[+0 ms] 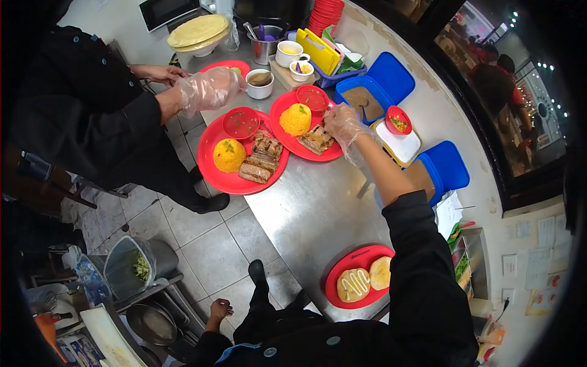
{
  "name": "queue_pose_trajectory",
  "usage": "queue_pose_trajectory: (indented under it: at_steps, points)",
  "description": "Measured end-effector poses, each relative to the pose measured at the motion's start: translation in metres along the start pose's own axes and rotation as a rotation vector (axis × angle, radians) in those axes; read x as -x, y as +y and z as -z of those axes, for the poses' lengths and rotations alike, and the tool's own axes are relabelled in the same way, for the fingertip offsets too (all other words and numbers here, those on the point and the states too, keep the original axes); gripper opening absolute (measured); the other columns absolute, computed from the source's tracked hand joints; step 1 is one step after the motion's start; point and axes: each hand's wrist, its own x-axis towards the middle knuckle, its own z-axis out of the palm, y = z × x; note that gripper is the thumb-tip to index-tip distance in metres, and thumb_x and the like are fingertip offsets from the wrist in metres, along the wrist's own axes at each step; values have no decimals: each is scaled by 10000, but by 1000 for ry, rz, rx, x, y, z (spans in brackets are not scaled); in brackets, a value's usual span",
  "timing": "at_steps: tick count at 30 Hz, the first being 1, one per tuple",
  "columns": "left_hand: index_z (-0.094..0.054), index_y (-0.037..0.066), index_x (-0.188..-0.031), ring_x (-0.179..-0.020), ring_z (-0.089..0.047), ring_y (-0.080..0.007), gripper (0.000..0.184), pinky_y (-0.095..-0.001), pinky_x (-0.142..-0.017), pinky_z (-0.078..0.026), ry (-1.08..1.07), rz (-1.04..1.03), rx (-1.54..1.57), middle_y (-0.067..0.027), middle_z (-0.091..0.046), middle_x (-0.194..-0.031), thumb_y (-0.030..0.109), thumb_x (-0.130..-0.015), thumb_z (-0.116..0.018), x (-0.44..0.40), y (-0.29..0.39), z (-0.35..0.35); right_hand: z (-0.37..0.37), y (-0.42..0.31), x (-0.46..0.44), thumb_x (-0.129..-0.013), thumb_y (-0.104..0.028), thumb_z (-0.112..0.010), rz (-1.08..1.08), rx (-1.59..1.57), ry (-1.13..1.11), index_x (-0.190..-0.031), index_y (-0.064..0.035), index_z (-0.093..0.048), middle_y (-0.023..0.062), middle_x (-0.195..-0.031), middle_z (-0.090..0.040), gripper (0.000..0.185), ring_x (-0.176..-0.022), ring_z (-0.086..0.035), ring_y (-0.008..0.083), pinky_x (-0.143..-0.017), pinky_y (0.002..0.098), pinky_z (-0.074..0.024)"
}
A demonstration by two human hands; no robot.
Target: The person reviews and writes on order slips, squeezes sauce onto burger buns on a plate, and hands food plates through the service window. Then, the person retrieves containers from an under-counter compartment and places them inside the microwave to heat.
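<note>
My right hand, in a clear plastic glove, is closed at the edge of the farther red plate. Its bent fingers are on the grilled meat there; the fingertips are partly hidden. That plate also holds a mound of yellow rice and a red bowl of soup. Beside it lies a second red plate with yellow rice, grilled meat and a soup bowl. My left hand hangs bare and empty below table height, its fingers loosely bent and apart.
A co-worker's gloved hand reaches over the table from the left. Blue containers line the wall side. A red plate with flatbreads sits at the near end. A bin stands on the floor.
</note>
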Motion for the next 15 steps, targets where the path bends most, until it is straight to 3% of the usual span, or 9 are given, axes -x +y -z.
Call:
queue_pose_trajectory:
  at_steps: [2, 6, 11, 13, 14, 15]
  points:
    - [-499, -38, -957, -559, -629, -276, 172, -373, -470, -542, -17, -8, 9, -196, -607, -721, 62, -820, -525, -4, -2, 0, -8, 2, 3, -635, -103, -636, 166, 36, 51, -618, -40, -629, 127, -604, -577, 65, -569, -572, 254, -556, 357, -458]
    - [-499, -33, -947, -557, -627, -269, 160, -369, -465, -541, 2, -1, 22, -193, -610, -725, 58, -818, -530, -1, 3, 0, -1, 3, 2, -673, -113, -614, 108, -20, -20, -677, -39, -647, 114, -674, -612, 81, -628, -596, 239, -585, 349, -472]
    - [-502, -28, -941, -562, -628, -261, 153, -365, -464, -542, 8, 2, 47, -192, -614, -735, 54, -816, -536, -3, -2, 0, -29, -32, 27, -738, -130, -577, 86, -974, -390, -775, -38, -676, 91, -792, -670, 140, -726, -637, 214, -634, 336, -496]
    - [-505, -25, -938, -562, -628, -254, 149, -363, -466, -543, -5, 11, -11, -190, -615, -736, 56, -817, -535, -6, -5, -1, -41, -74, 37, -699, 26, -576, 200, -640, -317, -747, 22, -624, 107, -685, -593, 68, -638, -584, 178, -573, 307, -474]
    - [-505, -25, -938, -562, -628, -254, 149, -363, -466, -543, -4, 11, -10, -190, -615, -736, 56, -817, -535, -7, -5, -2, -45, -88, 41, -699, 26, -576, 201, -641, -318, -747, 22, -624, 107, -685, -593, 68, -638, -584, 178, -573, 307, -474]
    - [-506, -25, -940, -560, -627, -250, 151, -359, -467, -543, -9, 2, 17, -187, -615, -734, 57, -817, -537, -8, -2, -3, -48, -100, 43, -710, -12, -584, 251, -435, -312, -770, 14, -633, 126, -702, -604, 82, -671, -599, 203, -604, 325, -480]
